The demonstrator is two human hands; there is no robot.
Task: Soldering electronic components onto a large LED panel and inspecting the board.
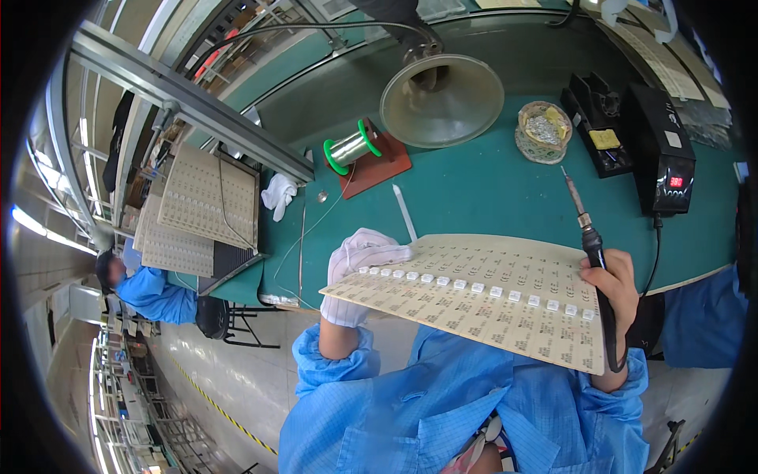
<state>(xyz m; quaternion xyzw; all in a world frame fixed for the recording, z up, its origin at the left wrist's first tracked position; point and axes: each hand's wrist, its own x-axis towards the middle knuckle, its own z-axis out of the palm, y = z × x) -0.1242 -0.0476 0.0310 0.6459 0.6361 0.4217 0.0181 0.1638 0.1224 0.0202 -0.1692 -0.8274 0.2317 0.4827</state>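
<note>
A large cream circuit board panel is held up in front of me, tilted, over the near edge of the bench. A row of small white square parts runs across its middle. My left hand, in a white glove, is closed on the panel's left end. Bare, my right hand is closed around a black-handled soldering iron at the panel's right end. The iron's metal tip points up and away, toward the bench. Whether the right fingers also grip the panel's edge is hard to make out.
A solder wire spool with green flanges sits on a red-brown stand. Behind are a round fume hood, a tip-cleaning pot, an iron holder and a black soldering station. More panels lean in a left rack.
</note>
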